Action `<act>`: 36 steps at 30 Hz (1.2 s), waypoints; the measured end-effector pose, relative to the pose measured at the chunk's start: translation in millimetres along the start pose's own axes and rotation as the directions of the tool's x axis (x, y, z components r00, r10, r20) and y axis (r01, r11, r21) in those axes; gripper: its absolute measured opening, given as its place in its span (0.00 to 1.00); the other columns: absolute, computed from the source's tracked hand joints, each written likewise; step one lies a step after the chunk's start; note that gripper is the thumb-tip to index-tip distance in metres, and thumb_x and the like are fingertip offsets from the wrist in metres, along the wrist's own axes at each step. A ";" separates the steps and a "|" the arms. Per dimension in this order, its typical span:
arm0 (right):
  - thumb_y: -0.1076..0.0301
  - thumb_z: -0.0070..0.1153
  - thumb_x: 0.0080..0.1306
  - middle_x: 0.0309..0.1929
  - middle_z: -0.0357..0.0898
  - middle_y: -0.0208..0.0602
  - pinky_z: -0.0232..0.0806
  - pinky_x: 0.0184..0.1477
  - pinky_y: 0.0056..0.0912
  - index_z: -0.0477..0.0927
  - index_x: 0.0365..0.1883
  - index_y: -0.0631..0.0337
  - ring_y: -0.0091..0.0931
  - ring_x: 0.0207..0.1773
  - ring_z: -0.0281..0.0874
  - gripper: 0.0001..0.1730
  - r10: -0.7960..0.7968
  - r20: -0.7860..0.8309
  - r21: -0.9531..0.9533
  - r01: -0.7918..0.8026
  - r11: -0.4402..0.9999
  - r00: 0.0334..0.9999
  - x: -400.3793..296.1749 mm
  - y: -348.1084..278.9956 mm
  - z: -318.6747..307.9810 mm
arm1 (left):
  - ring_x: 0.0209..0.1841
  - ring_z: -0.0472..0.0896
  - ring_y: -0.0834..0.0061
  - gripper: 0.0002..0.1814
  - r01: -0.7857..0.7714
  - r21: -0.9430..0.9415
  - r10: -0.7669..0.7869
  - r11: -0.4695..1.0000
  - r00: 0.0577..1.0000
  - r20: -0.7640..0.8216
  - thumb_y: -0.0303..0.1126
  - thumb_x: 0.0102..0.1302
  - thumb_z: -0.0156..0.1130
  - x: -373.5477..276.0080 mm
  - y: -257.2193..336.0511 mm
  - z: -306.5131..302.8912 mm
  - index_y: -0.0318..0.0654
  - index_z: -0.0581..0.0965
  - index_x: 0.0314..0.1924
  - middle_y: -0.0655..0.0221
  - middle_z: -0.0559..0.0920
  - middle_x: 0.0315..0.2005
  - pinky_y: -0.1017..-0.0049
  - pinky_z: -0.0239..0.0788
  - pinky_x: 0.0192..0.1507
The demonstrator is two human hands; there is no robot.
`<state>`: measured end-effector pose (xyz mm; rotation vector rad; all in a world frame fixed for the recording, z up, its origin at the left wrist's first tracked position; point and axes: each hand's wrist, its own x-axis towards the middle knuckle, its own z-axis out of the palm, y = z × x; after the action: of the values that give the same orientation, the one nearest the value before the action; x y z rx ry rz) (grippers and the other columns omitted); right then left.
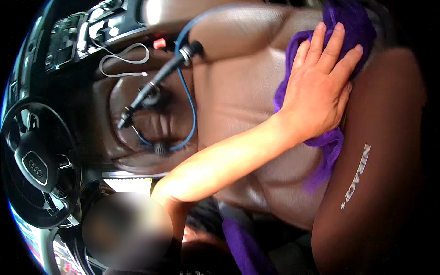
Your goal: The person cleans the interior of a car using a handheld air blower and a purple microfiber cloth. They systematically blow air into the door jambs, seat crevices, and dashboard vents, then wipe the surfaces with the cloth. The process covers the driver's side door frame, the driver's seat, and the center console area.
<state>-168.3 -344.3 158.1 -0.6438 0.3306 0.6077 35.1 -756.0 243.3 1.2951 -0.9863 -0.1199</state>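
My left hand (316, 79) presses a purple cloth (361, 34) onto the brown leather backrest (237, 103) of a car seat. Its fingers are spread and the palm faces down. The cloth lies bunched beneath it, with one end trailing below the wrist. My left forearm crosses the seat from the lower left. My right hand is out of view. On the seat cushion (161, 120) lies a black wand-like tool (168, 70) with metal rings, and a blue hose (194, 117) loops around it.
An Audi steering wheel (36, 168) stands at the left. A white cable (123, 60) and a red seat-belt buckle (159, 43) lie near the centre console (113, 22). More purple cloth (245, 245) hangs at the bottom. A brown surface (381, 113) bearing white letters fills the right.
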 end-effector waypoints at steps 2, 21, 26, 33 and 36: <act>0.62 0.58 0.84 0.67 0.85 0.46 0.71 0.73 0.39 0.76 0.74 0.65 0.33 0.66 0.84 0.26 0.003 -0.009 -0.059 -0.003 0.998 1.000 1.7 -5.5 -2.1 | 0.81 0.67 0.40 0.30 0.126 -0.158 -0.100 0.979 0.981 0.164 0.30 0.69 0.66 -63.2 31.0 -17.7 0.48 0.81 0.72 0.48 0.74 0.75 0.44 0.62 0.76; 0.64 0.59 0.80 0.72 0.82 0.55 0.76 0.70 0.41 0.69 0.81 0.69 0.38 0.70 0.84 0.34 0.128 0.051 -0.063 -0.125 0.990 0.990 10.8 -0.2 15.0 | 0.61 0.86 0.61 0.31 0.934 0.001 -0.928 0.356 0.354 -0.117 0.56 0.86 0.56 -270.2 -192.1 -169.9 0.36 0.81 0.68 0.53 0.89 0.60 0.63 0.73 0.66; 0.63 0.59 0.81 0.71 0.83 0.54 0.75 0.71 0.41 0.68 0.82 0.67 0.36 0.71 0.84 0.35 0.062 0.048 0.035 -0.064 0.997 0.997 13.1 43.6 25.5 | 0.60 0.86 0.53 0.29 0.946 -0.208 -0.962 0.249 0.266 0.060 0.57 0.83 0.58 -355.7 -173.2 -193.6 0.39 0.84 0.64 0.48 0.89 0.57 0.62 0.74 0.67; 0.64 0.57 0.83 0.73 0.82 0.50 0.72 0.75 0.40 0.64 0.85 0.61 0.36 0.74 0.80 0.35 0.029 0.009 -0.036 -0.028 0.999 1.000 13.1 44.2 22.9 | 0.51 0.83 0.65 0.14 0.948 -0.055 -0.949 0.315 0.315 0.003 0.40 0.80 0.60 -302.9 -156.0 -186.0 0.42 0.84 0.56 0.61 0.86 0.51 0.63 0.77 0.54; 0.64 0.58 0.82 0.69 0.85 0.50 0.72 0.73 0.41 0.72 0.79 0.63 0.34 0.72 0.82 0.30 0.017 -0.016 0.026 -0.017 1.000 1.000 13.3 48.2 24.2 | 0.46 0.79 0.72 0.08 0.830 -0.169 -0.847 0.531 0.527 -0.075 0.35 0.83 0.58 -199.2 -113.3 -114.3 0.42 0.81 0.52 0.66 0.83 0.47 0.66 0.76 0.48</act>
<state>-185.3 -292.4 148.1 -0.6221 0.3586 0.6137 39.6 -591.9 46.8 1.5561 -0.1192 -0.8178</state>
